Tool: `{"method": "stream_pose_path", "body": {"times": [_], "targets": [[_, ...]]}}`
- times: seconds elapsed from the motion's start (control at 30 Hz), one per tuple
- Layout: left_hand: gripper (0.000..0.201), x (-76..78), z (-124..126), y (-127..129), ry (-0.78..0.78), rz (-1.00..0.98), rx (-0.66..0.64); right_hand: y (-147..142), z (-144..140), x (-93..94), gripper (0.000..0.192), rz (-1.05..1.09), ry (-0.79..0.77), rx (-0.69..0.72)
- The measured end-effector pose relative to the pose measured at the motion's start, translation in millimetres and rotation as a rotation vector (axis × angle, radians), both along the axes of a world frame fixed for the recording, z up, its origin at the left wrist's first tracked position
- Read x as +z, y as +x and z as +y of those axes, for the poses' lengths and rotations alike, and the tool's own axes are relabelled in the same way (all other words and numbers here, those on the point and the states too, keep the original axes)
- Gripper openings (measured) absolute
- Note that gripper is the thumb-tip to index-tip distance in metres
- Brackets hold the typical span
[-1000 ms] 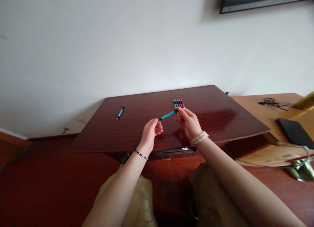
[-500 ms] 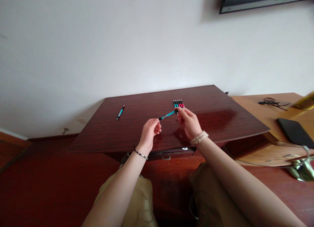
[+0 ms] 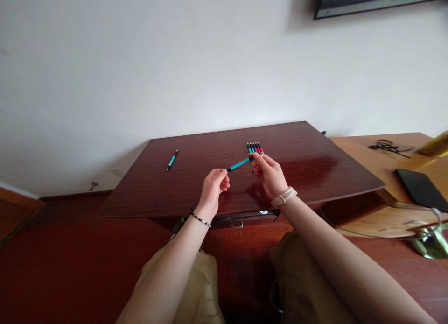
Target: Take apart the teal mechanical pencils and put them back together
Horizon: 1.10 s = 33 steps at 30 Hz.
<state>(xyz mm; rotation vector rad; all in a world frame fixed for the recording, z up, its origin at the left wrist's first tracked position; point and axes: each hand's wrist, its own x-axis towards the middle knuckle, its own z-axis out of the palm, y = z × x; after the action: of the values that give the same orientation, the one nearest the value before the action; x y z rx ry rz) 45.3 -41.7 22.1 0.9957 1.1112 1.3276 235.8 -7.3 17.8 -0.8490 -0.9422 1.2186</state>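
A blue and black pen (image 3: 240,164) is held up over the table, stretched between both hands. My left hand (image 3: 214,186) pinches its lower left end, and my right hand (image 3: 269,172) pinches the upper right end with thumb and fingers. Just behind the right hand lies a row of several pens (image 3: 255,147), black-topped with blue barrels on the left and red ones on the right; their near ends are partly hidden by the hand. Another blue and black pen (image 3: 172,160) lies alone on the left side of the dark wooden table (image 3: 206,149).
Beyond the table stands a white wall, with a dark screen (image 3: 378,2) at upper right. On the lighter wooden desk (image 3: 353,149) to the right are a coiled black cable (image 3: 387,146), a flat black object (image 3: 420,187) and a yellow item (image 3: 436,145).
The pen between my hands has rolled about its length: its black clip and printed marking faced me before, and now a plainer blue side shows. Both hands stay in nearly the same place.
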Motion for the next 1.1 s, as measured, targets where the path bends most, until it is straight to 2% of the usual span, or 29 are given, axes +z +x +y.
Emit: {"method": "stream_pose_path", "body": {"times": [0.13,0.53,0.77,1.1], "targets": [[0.038,0.0,-0.9,0.6,-0.036,-0.025,-0.018,-0.1,-0.6,1.0,0.039,0.001,0.002,0.001],[0.024,1.7,0.5,0.1,0.016,0.017,0.003,0.5,-1.3,1.8,0.041,-0.016,-0.005,-0.010],[0.034,-1.2,0.6,-0.3,-0.038,-0.027,-0.035,0.4,-1.2,1.7,0.039,-0.001,0.003,-0.004],[0.024,-1.7,3.4,-1.9,0.053,0.046,0.029,0.0,-2.4,3.0,0.040,-0.019,0.000,-0.010]]}}
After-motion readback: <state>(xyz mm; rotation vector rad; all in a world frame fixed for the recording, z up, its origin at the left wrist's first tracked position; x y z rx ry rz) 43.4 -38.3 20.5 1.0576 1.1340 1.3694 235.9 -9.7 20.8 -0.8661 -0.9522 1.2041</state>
